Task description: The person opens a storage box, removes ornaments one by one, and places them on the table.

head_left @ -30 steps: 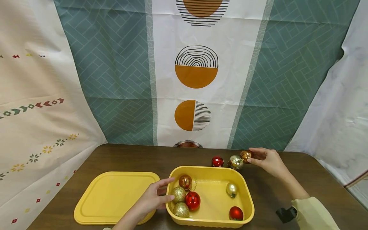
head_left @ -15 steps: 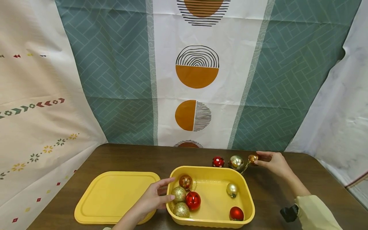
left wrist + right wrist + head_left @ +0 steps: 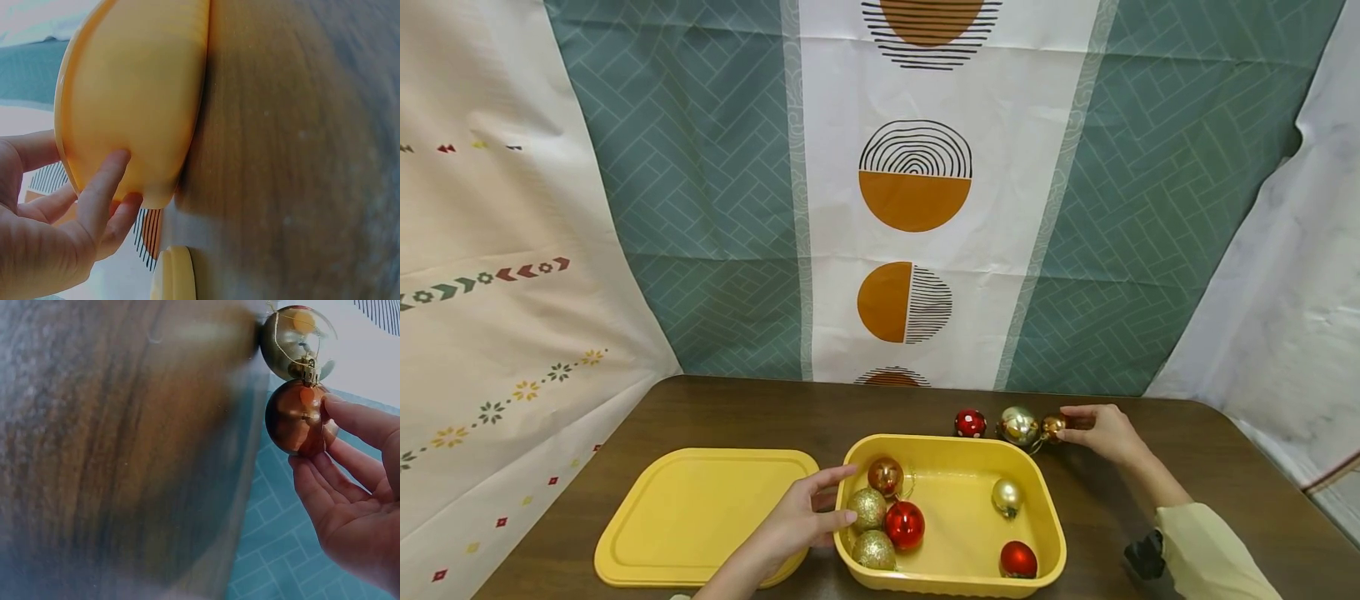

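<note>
My right hand (image 3: 1107,432) pinches a shiny copper Christmas bauble (image 3: 295,419) between thumb and fingers. Its gold cap points at a larger pale-gold bauble (image 3: 1018,426), close beside it at the back of the table. Left of that lies a red bauble with white spots (image 3: 971,423). With my left hand (image 3: 805,512) I grip the left wall of a yellow plastic box (image 3: 955,440); fingers press its outside in the left wrist view. Inside at left sit a copper bauble (image 3: 885,477), two gold glitter baubles (image 3: 874,550) and a red one (image 3: 905,525).
At the box's right end are a small gold bauble (image 3: 1007,497) and a red one (image 3: 1018,559). A yellow lid (image 3: 703,517) lies flat left of the box on the dark wooden table (image 3: 737,408). A patterned cloth (image 3: 910,200) hangs behind.
The copper bauble in my right hand went right, away from the pale-gold one, then came back left and lower beside it. My left hand stays on the box.
</note>
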Demonstrator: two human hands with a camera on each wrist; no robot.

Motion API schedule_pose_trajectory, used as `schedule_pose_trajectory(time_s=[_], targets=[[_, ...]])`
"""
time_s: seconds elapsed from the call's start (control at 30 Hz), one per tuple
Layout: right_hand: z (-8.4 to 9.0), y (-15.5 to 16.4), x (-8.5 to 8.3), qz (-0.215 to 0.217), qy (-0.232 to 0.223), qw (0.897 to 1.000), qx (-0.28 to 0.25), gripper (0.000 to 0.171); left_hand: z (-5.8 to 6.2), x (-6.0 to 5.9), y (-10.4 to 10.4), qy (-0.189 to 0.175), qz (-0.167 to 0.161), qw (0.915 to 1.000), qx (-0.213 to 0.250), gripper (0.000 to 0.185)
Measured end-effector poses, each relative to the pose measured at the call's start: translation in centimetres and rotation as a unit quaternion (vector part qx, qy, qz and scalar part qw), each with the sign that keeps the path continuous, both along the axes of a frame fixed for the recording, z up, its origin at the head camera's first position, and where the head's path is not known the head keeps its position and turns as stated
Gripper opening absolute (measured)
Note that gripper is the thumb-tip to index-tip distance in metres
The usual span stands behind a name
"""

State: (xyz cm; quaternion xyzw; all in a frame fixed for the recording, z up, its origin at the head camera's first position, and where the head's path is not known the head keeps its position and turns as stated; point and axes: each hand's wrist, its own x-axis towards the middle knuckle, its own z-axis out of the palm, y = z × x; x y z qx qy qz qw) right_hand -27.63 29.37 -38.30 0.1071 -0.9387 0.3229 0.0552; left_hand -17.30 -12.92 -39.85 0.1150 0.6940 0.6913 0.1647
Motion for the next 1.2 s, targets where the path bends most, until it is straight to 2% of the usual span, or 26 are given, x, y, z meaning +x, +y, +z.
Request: schedule_pose_trajectory(time_s=[0.27,0.6,1.2], targets=[[-0.48,-0.1,-0.29,0.003,-0.017,1.0,0.007,0.049,-0.01,-0.02,0.0,0.0,-0.002,1.0,-0.002,0.061],[-0.49,-0.22,-0.25,0.013,-0.013,1.0,0.018,0.048,-0.09,-0.07,-0.03,0.0,-0.001,1.0,-0.006,0.061],[-0.69,-0.3,-0.31,0.001,-0.024,1.0,0.003,0.05,-0.02,-0.05,-0.03,-0.001,-0.002,1.0,-0.005,0.06]])
